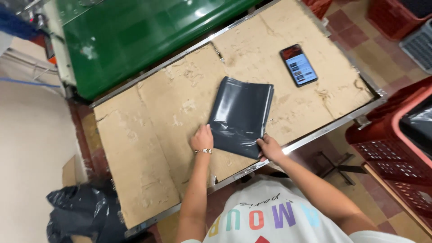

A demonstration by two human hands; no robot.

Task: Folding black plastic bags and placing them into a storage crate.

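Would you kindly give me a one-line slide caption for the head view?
Both hands, left hand and right hand, grip a dark grey plastic bag on a cardboard-topped table, smartphone nearby.

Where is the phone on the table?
The phone lies face up on the cardboard table top, toward its right end, beyond the dark bag.

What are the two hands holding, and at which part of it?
Both hands hold the dark grey plastic mailer bag lying on the cardboard-covered table: the left hand at its near left edge, the right hand at its near right corner.
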